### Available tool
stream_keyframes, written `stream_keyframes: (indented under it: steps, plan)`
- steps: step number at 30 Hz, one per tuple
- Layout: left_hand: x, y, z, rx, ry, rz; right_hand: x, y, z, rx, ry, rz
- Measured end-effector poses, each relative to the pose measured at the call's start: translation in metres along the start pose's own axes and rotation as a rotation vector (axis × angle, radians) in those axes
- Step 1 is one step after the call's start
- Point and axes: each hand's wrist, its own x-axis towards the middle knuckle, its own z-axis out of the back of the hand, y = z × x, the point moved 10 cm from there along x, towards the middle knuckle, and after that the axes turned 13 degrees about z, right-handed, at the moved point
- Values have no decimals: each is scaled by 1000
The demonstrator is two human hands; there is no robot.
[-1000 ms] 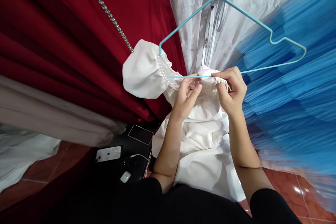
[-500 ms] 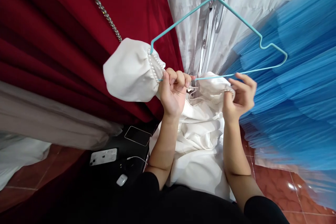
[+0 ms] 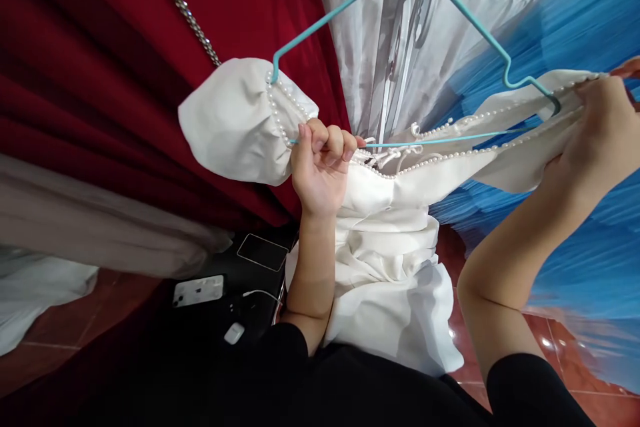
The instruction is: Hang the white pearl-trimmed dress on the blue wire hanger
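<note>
My left hand (image 3: 323,163) is closed around the bottom bar of a turquoise hanger (image 3: 345,5), beside the puffed left sleeve of a white dress (image 3: 380,253). That sleeve, edged with pearls, sits over the hanger's left end. At the right edge, my right hand (image 3: 607,120) grips the dress's other pearl-trimmed sleeve and holds it stretched out past the hanger's right end, which lies inside the opening. Some of its fingers are cut off by the frame. The dress body hangs down between my arms.
Red fabric (image 3: 240,7) hangs at the left with a beaded chain (image 3: 183,7). Blue tulle (image 3: 565,240) hangs at the right, white fabric behind the hanger. On a black surface at the lower left lie a white phone (image 3: 199,291), a dark phone (image 3: 263,252) and a small white case (image 3: 234,333).
My right hand has moved far right, drawing the right sleeve out over the hanger's end. The hanger and my left hand have shifted slightly up and left.
</note>
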Motion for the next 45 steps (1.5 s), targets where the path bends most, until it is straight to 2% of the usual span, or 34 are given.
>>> stream_keyframes:
  steps: [6, 9, 11, 12, 14, 15, 16, 19, 20, 21, 23, 25, 27, 33, 35, 39, 41, 43, 45]
  plan:
    - [1, -1, 2, 40, -22, -3, -5, 40, -32, 211, 133, 117]
    - [0, -2, 0, 37, 5, -30, -18, 70, -48, 258, 342, 175]
    - [0, -2, -1, 22, 28, -42, -28, 89, -47, 278, 419, 182]
    - [1, -2, -1, 17, 33, -42, -33, 97, -42, 281, 414, 175]
    - [2, -1, -1, 14, 33, -34, -42, 111, -28, 318, 326, 170]
    - [3, -1, 0, 12, 35, -29, -50, 118, -27, 356, 321, 162]
    - [4, -1, 0, 10, 40, -25, -62, 124, -34, 396, 370, 157]
    - [5, -1, -1, 7, 57, -31, -115, 142, -76, 414, 714, 239]
    - [5, -1, 0, 11, 52, -38, -134, 144, -87, 376, 794, 292]
    - [4, 0, 0, 20, 41, -40, -146, 143, -94, 328, 808, 331]
    - [2, 5, 1, 51, 16, -33, -159, 135, -96, 274, 712, 343]
    - [-2, 11, -1, 93, 14, -23, -161, 127, -88, 254, 567, 310]
    - [-9, 15, -3, 141, 36, -25, -159, 122, -81, 249, 477, 275]
    - [-44, 21, -1, 389, 141, 16, -154, 123, -87, 263, 400, 236]
    - [-57, 4, 0, 512, 72, -102, -155, 121, -91, 252, 404, 231]
    - [-83, -65, -3, 658, -221, -697, -157, 117, -93, 299, 399, 207]
    - [-84, -84, -11, 769, -285, -918, -158, 116, -92, 322, 397, 187]
    - [-68, -90, -14, 871, -272, -976, -160, 116, -93, 319, 406, 178]
    - [-45, -94, -7, 856, -248, -914, -161, 116, -93, 305, 418, 183]
